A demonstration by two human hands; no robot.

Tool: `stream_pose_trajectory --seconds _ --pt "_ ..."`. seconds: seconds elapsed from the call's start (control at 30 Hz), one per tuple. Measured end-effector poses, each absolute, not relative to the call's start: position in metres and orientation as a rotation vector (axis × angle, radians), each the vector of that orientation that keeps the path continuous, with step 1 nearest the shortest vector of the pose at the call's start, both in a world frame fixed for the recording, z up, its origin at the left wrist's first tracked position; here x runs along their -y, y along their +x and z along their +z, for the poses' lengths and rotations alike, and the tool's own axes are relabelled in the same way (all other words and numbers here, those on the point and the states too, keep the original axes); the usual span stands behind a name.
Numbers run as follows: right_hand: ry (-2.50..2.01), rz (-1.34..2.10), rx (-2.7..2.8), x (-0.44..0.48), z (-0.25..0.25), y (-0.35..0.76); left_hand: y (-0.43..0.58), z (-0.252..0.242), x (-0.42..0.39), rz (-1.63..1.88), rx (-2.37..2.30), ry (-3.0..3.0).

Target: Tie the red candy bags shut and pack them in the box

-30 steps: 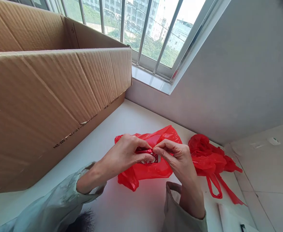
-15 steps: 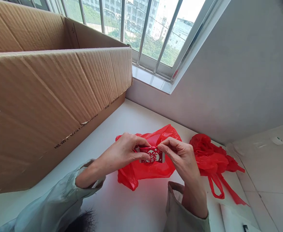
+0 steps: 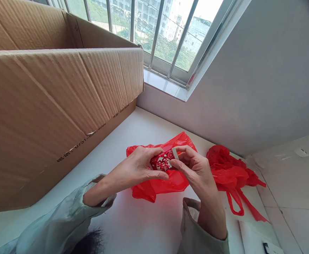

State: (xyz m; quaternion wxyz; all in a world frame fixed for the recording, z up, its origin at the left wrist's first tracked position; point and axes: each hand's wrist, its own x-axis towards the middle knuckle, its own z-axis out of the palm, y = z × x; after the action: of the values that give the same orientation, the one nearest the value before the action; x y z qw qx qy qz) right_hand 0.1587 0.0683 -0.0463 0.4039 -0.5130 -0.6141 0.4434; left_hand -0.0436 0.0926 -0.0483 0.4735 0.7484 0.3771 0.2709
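A small red candy packet (image 3: 164, 161) with white lettering and a pale crimped end is held between both hands. My left hand (image 3: 135, 164) grips its left side, with the thumb along the lower edge and the other fingers behind. On the right side, my right hand (image 3: 196, 169) pinches the packet near its crimped end between thumb and fingers. Beneath the hands a red plastic bag (image 3: 170, 185) lies crumpled on the white table (image 3: 133, 225). What is inside the bag cannot be seen.
A large open cardboard box (image 3: 64, 91) stands at the left. More bunched red plastic bags (image 3: 233, 173) lie to the right by the wall (image 3: 236, 88). A white flat item (image 3: 252, 236) with a small black object (image 3: 270, 248) sits at the lower right. A barred window (image 3: 165, 38) is behind.
The packet has turned so that its right end tilts up and its crimped end shows. My right-hand fingers have shifted from its top edge to its right side. The bag beneath has moved slightly.
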Motion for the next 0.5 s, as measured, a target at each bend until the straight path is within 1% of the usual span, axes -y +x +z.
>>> stream_pose_trajectory --seconds 0.17,0.5 --pt "-1.294 1.092 1.579 -0.0680 -0.0458 0.1551 -0.0401 -0.0495 -0.0917 0.685 -0.863 1.815" --pt "-1.197 1.183 1.539 -0.0680 -0.0522 0.1647 -0.0459 -0.0485 -0.0913 0.552 -0.813 1.825"
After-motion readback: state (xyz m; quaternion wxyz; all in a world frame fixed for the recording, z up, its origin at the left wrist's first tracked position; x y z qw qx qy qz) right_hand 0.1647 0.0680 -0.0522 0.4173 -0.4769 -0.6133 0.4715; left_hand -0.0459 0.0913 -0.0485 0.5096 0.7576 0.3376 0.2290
